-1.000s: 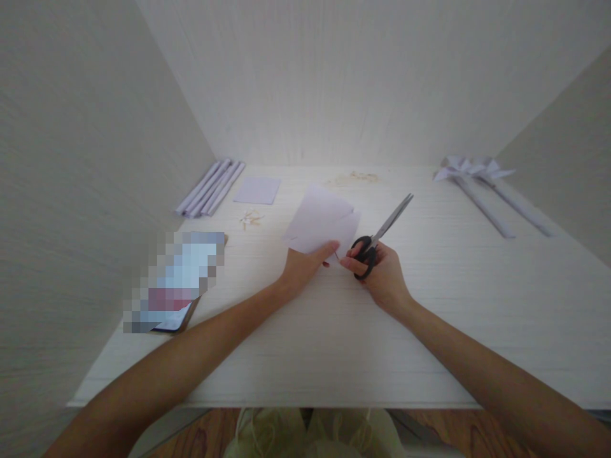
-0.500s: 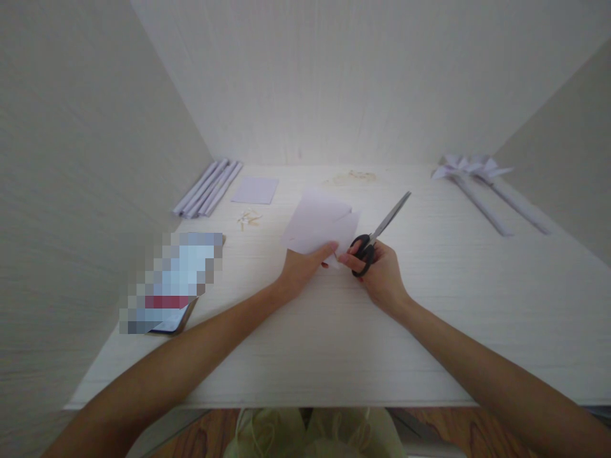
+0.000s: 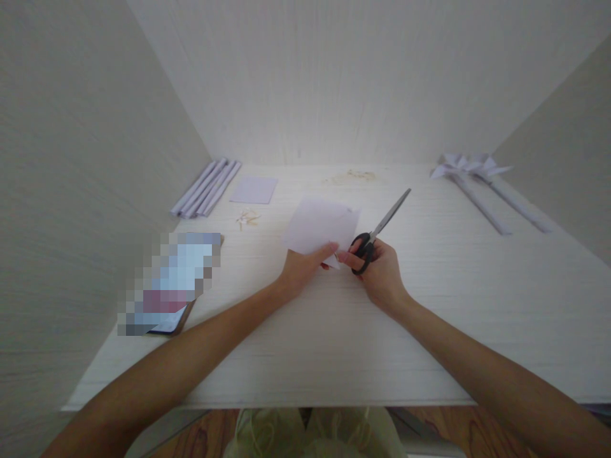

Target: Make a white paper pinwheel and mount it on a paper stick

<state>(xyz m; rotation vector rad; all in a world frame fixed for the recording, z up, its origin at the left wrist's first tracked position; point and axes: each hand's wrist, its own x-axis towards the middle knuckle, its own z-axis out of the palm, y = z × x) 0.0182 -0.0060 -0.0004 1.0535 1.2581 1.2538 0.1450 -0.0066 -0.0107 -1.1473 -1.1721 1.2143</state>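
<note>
My left hand (image 3: 303,267) pinches the near edge of a pale lilac sheet of paper (image 3: 321,224) and holds it just above the white table (image 3: 334,331). My right hand (image 3: 379,270) grips the black handles of a pair of scissors (image 3: 379,229), whose blades are together and point up and to the right. The thumb and forefinger of that hand also touch the paper's near corner, right beside my left fingertips.
Several rolled paper tubes (image 3: 206,188) lie at the back left beside a flat lilac square (image 3: 254,189) and small tan scraps (image 3: 248,219). Folded paper pinwheels on sticks (image 3: 482,184) lie at the back right. A blurred flat object (image 3: 169,283) lies left. White walls enclose three sides.
The raised far flap of the paper has come down, so the sheet lies flatter. Both hands and the scissors have stayed almost in place.
</note>
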